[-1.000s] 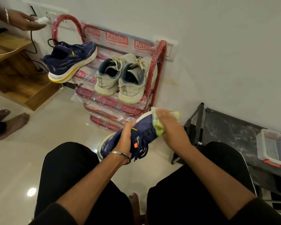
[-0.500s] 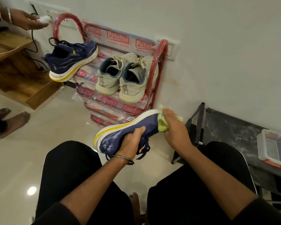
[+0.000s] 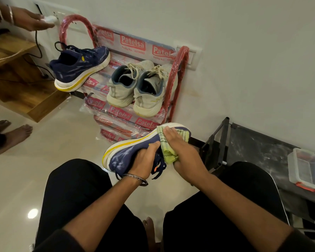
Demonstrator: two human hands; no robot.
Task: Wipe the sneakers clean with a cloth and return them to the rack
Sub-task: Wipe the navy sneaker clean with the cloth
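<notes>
Two hands are on one navy sneaker point(image 3: 135, 150) that I hold above my lap, in front of the red rack point(image 3: 178, 73). My left hand point(image 3: 144, 160) grips its upper near the laces, fingers curled round it; my right hand point(image 3: 182, 151) presses the yellow-green cloth point(image 3: 168, 150) against the toe end, fingers lying over the cloth and thumb tucked under it. Compared with a second ago, the shoe has rolled so its white and yellow sole edge faces up, and the cloth has slid from the tip back toward the laces. I judge the wiping of this shoe well under way, not finished. Its mate point(image 3: 80, 68) sits on the rack's top shelf beside a grey pair point(image 3: 135, 86), as before.
</notes>
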